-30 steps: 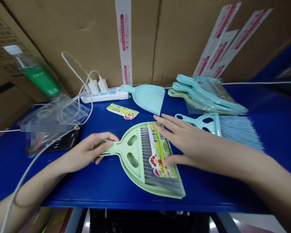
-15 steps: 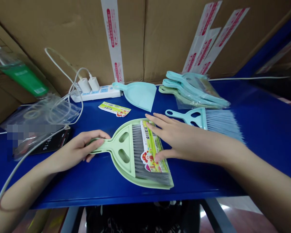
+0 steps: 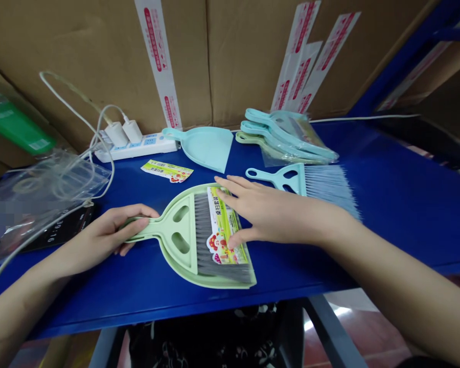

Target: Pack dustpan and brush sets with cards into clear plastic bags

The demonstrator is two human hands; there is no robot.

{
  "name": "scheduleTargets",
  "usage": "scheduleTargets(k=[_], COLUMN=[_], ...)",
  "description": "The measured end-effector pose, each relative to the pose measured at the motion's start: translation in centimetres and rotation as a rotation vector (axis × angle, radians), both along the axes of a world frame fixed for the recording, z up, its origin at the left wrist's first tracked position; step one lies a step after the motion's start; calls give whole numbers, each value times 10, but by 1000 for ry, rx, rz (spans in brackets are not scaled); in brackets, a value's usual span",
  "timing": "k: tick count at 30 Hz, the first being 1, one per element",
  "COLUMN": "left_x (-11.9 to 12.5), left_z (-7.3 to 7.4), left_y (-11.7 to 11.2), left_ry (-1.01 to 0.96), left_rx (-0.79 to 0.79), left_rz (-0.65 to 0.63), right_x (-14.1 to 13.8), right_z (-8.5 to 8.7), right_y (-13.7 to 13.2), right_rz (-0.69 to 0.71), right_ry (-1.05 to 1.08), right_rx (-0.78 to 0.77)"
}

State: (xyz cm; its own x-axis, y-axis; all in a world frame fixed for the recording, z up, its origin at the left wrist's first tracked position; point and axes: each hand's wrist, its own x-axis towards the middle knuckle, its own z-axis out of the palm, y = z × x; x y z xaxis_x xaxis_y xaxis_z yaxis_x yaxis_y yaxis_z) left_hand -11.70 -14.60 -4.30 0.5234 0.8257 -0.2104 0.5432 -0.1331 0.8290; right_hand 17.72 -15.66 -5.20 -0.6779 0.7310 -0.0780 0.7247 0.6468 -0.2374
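A pale green dustpan point(image 3: 184, 255) with a grey-bristled green brush point(image 3: 205, 240) nested in it lies near the front of the blue table point(image 3: 387, 204). My left hand point(image 3: 107, 235) is wrapped round its handle. My right hand point(image 3: 264, 214) lies flat with fingers stretched out on the brush, pressing a colourful paper label point(image 3: 220, 232) against the bristles.
A loose blue brush point(image 3: 310, 181), a blue dustpan point(image 3: 207, 145) and a stack of bagged sets point(image 3: 287, 138) lie behind. A second label point(image 3: 166, 170), a power strip point(image 3: 138, 145) with chargers and cables, a phone point(image 3: 57, 230) and plastic bags point(image 3: 49, 184) sit to the left. Cardboard boxes point(image 3: 233, 51) form the back wall.
Both hands keep their hold on the green dustpan set. The view has swung to the right and down, so everything sits further left in the picture.
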Motion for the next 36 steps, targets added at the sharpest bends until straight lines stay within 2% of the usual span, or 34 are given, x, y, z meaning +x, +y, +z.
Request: scheduleTargets(k=[7,12,15,24,31,36], left_x=[1,-1,-1,-5,-3,-4], left_z=[1,0,0,-1,-1,0], left_y=[-1,-1,-1,1,-1,-3], left_ry=[-12,6,18,57,8,-3], left_rx=[-8,-26,-28,-19,-32,-33], left_rz=[10,30,37,-20,-5,-17], right_x=[-4,-1,-1,-7,-2,-7], right_z=[5,2,1,5,4,-2], right_y=[-1,0,0,0,-5,-11], right_rz=[-36,3,-15,-56,-31,1], right_ry=[-60,17,-9,-77,28,64], right_rx=[-42,-3,-30,-105,-87,-92])
